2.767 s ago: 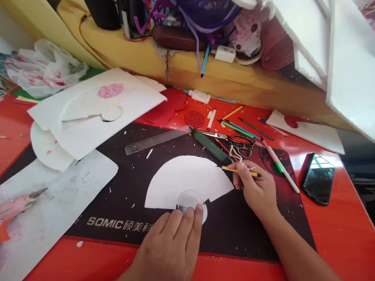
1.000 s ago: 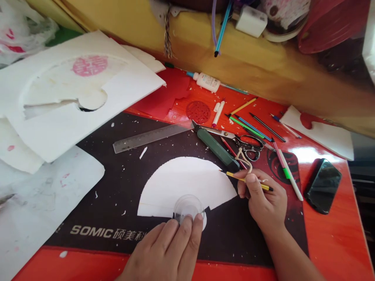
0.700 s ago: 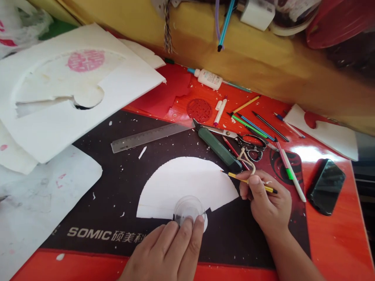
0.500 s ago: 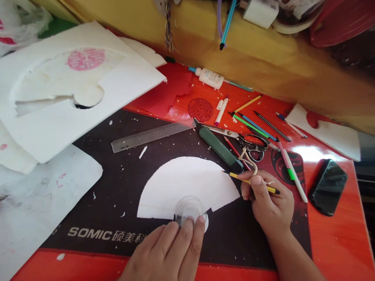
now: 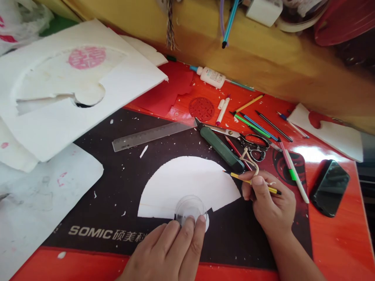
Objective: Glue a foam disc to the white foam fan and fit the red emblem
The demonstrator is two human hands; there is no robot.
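Note:
A white fan-shaped piece of foam board or card [image 5: 181, 175] lies flat on the black mat [image 5: 234, 249]. My left hand [image 5: 170, 246] presses a clear round lid [image 5: 190, 205] down near the fan's lower middle, fingertips on the lid and its rim. The thumb is hidden. My right hand [image 5: 271, 203] is closed round a yellow-and-black pencil [image 5: 238, 176] and holds it at a slant, its tip over the fan's right edge. A beige elastic loop [image 5: 252, 162] shows just above these fingers.
Beyond the fan lie a green cutter knife [image 5: 219, 146], scissors [image 5: 253, 144], a clear ruler [image 5: 152, 134] and several pens. A phone [image 5: 330, 188] rests at the right. White foam sheets [image 5: 140, 82] are at the left; a glue bottle [image 5: 212, 77] lies near the back.
The whole view has shifted very slightly. Both hands, the lid and the pencil keep their places on the fan.

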